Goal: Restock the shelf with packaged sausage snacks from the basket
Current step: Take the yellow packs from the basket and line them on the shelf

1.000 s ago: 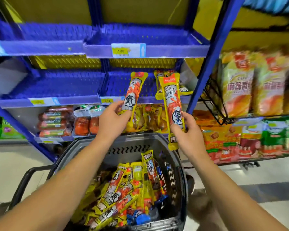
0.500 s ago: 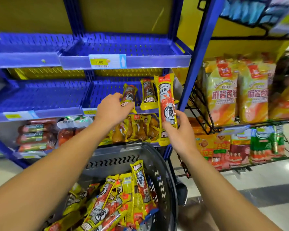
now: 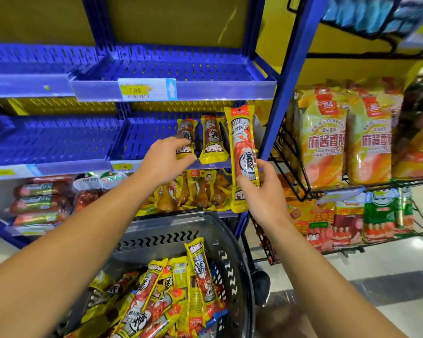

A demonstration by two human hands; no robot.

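The left hand, at centre frame, pinches the lower end of a sausage pack between thumb and fingers, seating it on the middle blue shelf. The right hand, just right of centre, grips a second, upright pack by its lower half, fingers curled round it, short of the shelf.

Risk 1: the seated pack stands beside one already placed, near the shelf lip. If released while leaning forward, it will likely slide off toward the basket below.

Risk 2: the upright pack is held low, so its top can swing. Brought in carelessly, it may knock the placed pack over (the slot between that pack and the blue upright looks narrow).

Risk 3: slick film wrapping may slip under a light pinch.

The remaining packs lie heaped in the basket at lower centre; much of the stock is unplaced.
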